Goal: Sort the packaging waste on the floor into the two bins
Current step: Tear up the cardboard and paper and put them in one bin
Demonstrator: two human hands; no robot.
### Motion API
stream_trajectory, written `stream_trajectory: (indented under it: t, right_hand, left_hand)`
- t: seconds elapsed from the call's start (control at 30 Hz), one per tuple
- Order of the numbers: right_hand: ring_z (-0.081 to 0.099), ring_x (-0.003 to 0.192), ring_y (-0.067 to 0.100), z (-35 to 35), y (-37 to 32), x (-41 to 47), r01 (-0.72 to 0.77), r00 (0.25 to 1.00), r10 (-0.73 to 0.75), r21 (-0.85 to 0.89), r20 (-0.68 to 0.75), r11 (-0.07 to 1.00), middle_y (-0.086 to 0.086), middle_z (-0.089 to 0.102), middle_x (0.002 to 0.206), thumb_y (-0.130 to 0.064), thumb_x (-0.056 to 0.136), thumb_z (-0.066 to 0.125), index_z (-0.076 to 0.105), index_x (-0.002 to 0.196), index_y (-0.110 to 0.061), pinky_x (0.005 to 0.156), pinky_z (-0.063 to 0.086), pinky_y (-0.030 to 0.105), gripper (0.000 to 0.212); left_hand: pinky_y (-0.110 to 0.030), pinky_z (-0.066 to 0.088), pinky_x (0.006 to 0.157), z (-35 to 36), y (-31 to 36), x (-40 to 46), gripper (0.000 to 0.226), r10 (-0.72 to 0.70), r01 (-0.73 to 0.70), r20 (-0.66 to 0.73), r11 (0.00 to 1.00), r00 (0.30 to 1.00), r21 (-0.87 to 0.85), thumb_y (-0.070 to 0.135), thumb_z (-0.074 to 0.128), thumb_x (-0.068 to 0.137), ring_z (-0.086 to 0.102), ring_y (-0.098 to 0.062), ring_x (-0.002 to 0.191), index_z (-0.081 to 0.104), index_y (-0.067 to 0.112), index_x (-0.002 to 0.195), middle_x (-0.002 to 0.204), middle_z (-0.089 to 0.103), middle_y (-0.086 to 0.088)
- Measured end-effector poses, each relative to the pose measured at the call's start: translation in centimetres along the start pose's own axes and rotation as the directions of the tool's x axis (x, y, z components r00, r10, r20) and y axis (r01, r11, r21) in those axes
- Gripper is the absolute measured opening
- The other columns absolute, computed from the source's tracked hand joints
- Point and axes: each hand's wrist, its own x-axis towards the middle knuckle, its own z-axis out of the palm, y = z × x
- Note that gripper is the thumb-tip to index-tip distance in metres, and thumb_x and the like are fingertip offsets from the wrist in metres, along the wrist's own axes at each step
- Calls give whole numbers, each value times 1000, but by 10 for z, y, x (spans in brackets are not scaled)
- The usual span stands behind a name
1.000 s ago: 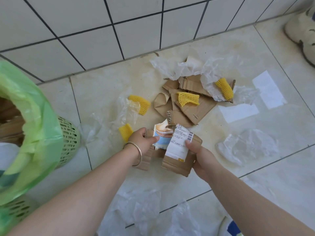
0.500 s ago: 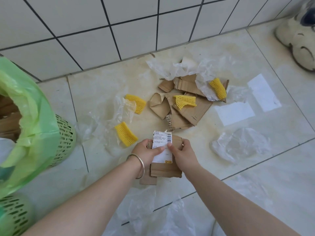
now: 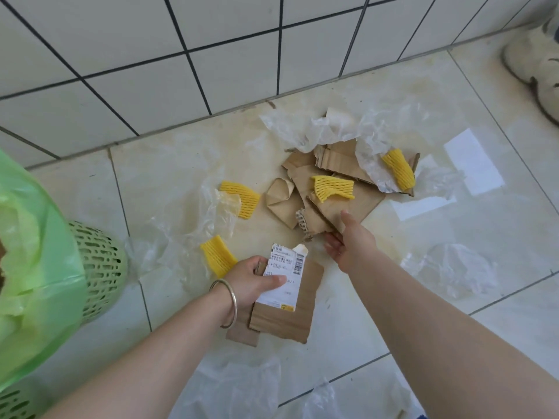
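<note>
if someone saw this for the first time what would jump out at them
Probably the four bright yellow foam net sleeves scattered over the pale tiled floor, around a heap of torn brown cardboard scraps near the white tiled wall. Next, the left hand gripping a flat brown cardboard piece with a white shipping label in the foreground, while the right hand reaches into the heap. At far left stands a green mesh bin with a translucent green liner.
</note>
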Motion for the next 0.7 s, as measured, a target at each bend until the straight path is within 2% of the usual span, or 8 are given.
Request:
stream_trajectory:
  t: [0.1, 0.17, 0.23, 0.3, 0.4, 0.47, 0.6, 0.7]
  right_hand:
    - [52, 59, 11, 8, -3, 4, -12, 999, 12, -17, -41, 1000, 3, 56, 78, -28, 88, 62, 54, 91, -13, 50, 42, 23, 18]
    - [51, 59, 10, 11, -4, 2, 20, 999, -19, 23, -35, 1000, 2, 54, 77, -26, 86, 63, 52, 79, -14, 52, 42, 22, 17]
    - [54, 62, 11, 13, -6, -7, 48, 999, -48, 87, 3, 995, 3, 55, 78, -24, 86, 61, 51, 79, -15, 55, 44, 23, 16]
    - [54, 63, 14, 12, -7, -22, 16, 995, -34, 192, 94, 981, 5, 53, 76, -21, 88, 56, 52, 84, -11, 56, 46, 23, 12]
    - [51, 54, 15, 5, -6, -44, -96, 969, 28, 270, 245, 958, 5, 53, 68, -19, 88, 50, 52, 93, -8, 46, 43, 20, 12]
    - [50, 44, 14, 0, -2, -58, -181, 945, 86, 285, 314, 941, 4, 53, 59, -20, 87, 47, 53, 86, -7, 42, 41, 15, 13]
    - [49, 35, 10, -6, 6, -85, -307, 853, 131, 282, 506, 909, 0, 55, 52, -19, 85, 44, 59, 62, -7, 41, 39, 12, 30]
    - [49, 37, 10, -3, 11, -100, -290, 779, 136, 160, 612, 944, -1, 56, 52, -21, 72, 51, 63, 61, -8, 40, 37, 13, 21]
  left_hand:
    - [-13, 49, 51, -6, -1, 2, 16, -8, 7, 4, 1000, 1000, 26, 11, 71, 80, 64, -3, 62, 57, 19, 79, 78, 66, 6]
    - [-17, 52, 57, -12, -1, 3, 15, -8, 9, -34, 999, 999, 36, 12, 72, 79, 65, -9, 70, 59, 19, 83, 83, 68, 4]
    - [-22, 54, 63, -18, 0, 4, 14, -4, 6, -99, 1000, 995, 23, 12, 72, 79, 65, -13, 73, 59, 18, 84, 85, 68, 2]
    - [-19, 53, 57, -23, 3, 4, 15, 8, -10, -165, 1000, 986, -7, 12, 71, 80, 64, -12, 70, 58, 18, 80, 82, 67, 3]
    - [-13, 52, 50, -26, 10, 1, 16, 25, -46, -228, 995, 973, -88, 11, 71, 80, 64, -11, 68, 57, 19, 81, 82, 66, 4]
    - [-13, 51, 50, -25, 15, -1, 16, 44, -80, -264, 989, 963, -127, 10, 71, 80, 63, -11, 68, 58, 19, 80, 82, 67, 4]
    - [-20, 52, 62, -25, 25, -10, 14, 78, -147, -346, 973, 935, -179, 12, 70, 80, 64, -13, 71, 60, 20, 80, 85, 68, 2]
    - [-33, 55, 73, -27, 33, -16, 9, 71, -206, -448, 944, 891, -260, 16, 69, 82, 67, -23, 81, 60, 18, 81, 91, 69, -3]
